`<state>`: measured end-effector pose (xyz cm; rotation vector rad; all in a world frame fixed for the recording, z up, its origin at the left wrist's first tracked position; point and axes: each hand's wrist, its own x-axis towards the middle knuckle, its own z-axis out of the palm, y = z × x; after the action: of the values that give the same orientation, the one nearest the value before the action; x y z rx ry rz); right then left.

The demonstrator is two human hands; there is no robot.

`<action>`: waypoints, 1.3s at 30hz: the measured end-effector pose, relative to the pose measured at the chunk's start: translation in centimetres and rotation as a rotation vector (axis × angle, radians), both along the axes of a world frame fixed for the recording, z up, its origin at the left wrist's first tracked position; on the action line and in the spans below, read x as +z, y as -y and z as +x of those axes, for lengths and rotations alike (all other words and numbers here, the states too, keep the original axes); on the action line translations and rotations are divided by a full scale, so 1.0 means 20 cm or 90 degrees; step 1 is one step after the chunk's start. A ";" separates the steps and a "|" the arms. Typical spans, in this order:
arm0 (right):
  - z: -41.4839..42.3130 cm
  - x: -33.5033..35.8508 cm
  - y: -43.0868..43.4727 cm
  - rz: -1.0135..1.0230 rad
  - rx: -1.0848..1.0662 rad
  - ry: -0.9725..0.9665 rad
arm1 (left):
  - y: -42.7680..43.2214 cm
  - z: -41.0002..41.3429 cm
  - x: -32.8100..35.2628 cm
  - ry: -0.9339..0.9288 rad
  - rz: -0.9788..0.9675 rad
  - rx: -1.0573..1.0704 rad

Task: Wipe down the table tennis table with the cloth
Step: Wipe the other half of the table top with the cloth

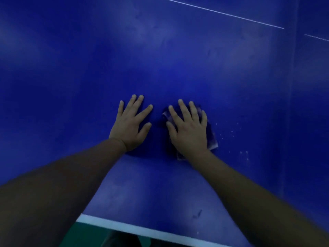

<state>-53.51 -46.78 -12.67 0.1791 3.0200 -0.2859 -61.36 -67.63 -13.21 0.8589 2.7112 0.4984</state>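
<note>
The blue table tennis table (160,50) fills the head view. My right hand (189,129) lies flat with spread fingers on a small purple-blue cloth (212,139), pressing it onto the tabletop; most of the cloth is hidden under the palm, with edges showing at the right and by the fingers. My left hand (130,123) rests flat on the bare table just left of the cloth, fingers straight and spread, holding nothing.
The table's white near edge line (142,230) runs along the bottom, with green floor (85,234) below it. A thin white centre line (222,13) crosses the top right. A dark seam (292,86) runs down the right side. Small pale specks (233,132) dot the surface right of the cloth.
</note>
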 end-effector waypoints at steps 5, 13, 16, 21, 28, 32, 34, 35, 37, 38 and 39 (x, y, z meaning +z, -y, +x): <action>0.74 0.00 0.34 -0.014 0.175 0.013 | 0.10 0.25 0.05 -0.027 -0.082 -0.040; 0.35 0.02 0.12 0.009 -0.017 0.056 | 0.30 0.88 -0.04 -0.067 -0.150 0.025; 0.52 -0.01 0.26 0.016 -0.061 0.020 | 0.30 0.86 -0.05 -0.061 -0.139 0.017; 1.20 0.00 0.53 0.003 0.008 0.029 | 0.31 0.86 -0.04 -0.051 -0.128 -0.004; 0.85 0.05 0.19 0.031 -0.054 0.067 | 0.34 0.87 -0.02 -0.086 -0.047 -0.129; 1.02 0.02 0.37 0.034 -0.149 0.005 | 0.35 0.89 -0.02 -0.097 -0.042 -0.213; 1.20 0.02 0.49 0.034 -0.133 -0.013 | 0.35 0.89 -0.02 -0.097 -0.063 -0.216; 1.27 0.02 0.52 0.041 -0.124 -0.019 | 0.34 0.90 -0.02 -0.100 -0.067 -0.210; 1.31 0.02 0.49 0.028 -0.072 -0.013 | 0.34 0.90 -0.02 -0.095 -0.081 -0.206; 1.29 0.03 0.44 0.032 -0.024 -0.001 | 0.34 0.90 -0.02 -0.092 -0.083 -0.205; 1.25 0.03 0.38 0.041 0.015 0.005 | 0.34 0.89 -0.03 -0.095 -0.086 -0.203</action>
<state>-28.47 -54.35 -12.01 0.1503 3.0231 -0.1850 -43.47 -74.40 -13.71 1.3036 2.6252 0.1873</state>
